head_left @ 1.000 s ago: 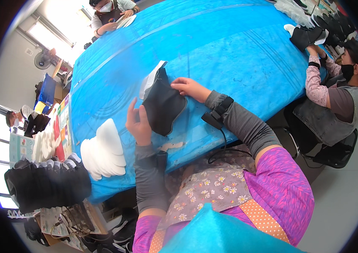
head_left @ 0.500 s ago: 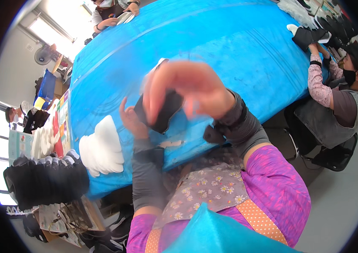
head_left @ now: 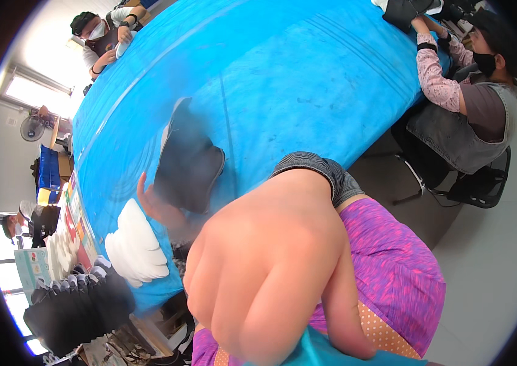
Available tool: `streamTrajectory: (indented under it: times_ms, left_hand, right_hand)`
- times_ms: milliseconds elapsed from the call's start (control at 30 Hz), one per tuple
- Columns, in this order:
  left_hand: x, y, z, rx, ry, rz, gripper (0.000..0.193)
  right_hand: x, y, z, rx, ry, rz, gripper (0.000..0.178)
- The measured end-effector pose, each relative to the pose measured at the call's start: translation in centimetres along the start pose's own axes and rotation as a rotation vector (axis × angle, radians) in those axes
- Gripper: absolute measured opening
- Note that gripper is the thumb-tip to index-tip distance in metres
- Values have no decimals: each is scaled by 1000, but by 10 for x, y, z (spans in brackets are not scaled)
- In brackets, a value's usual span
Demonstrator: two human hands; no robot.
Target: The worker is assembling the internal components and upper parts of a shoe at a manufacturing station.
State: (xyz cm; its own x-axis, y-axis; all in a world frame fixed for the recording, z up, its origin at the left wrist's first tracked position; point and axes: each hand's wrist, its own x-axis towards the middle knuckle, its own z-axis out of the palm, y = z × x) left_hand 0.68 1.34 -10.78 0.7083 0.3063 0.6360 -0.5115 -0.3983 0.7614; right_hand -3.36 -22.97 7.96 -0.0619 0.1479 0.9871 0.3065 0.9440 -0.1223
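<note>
A black shoe upper [head_left: 188, 165] with a pale edge along its far left side stands tilted above the blue table. My left hand [head_left: 164, 209] holds it from the lower left, one finger raised beside it and the others partly hidden behind it. Large and close, my right hand [head_left: 264, 262] shows its back, with the fingers curled and their tips out of sight. Teal cloth [head_left: 325, 348] shows between its fingers and thumb; whether the hand grips the cloth cannot be made out.
The blue-covered table [head_left: 289, 79] spreads ahead. White shoe-shaped inserts [head_left: 133, 247] lie fanned at its left edge, near a row of black shoe uppers [head_left: 82, 308]. One person [head_left: 109, 39] works at the far left, another [head_left: 466, 97] sits at the right on a black chair [head_left: 475, 186].
My right hand has come away from the shoe upper, down and toward me, over the teal cloth. My left hand keeps the shoe upper, now farther left in view. The whole view has shifted.
</note>
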Motion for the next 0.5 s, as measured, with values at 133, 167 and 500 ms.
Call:
streamTrajectory:
  times_ms: [133,167,500]
  left_hand:
    - [-2,13,4,-74,-39,-84,47]
    - [-2,11,3,-84,-54,-92,47]
    - [3,25,7,-38,0,-230,40]
  right_hand:
    - [-1,-3,-7,4,-6,-4,55]
    - [-1,-3,-8,5,-13,-3,55]
    - [2,-5,-19,1,-61,1,54]
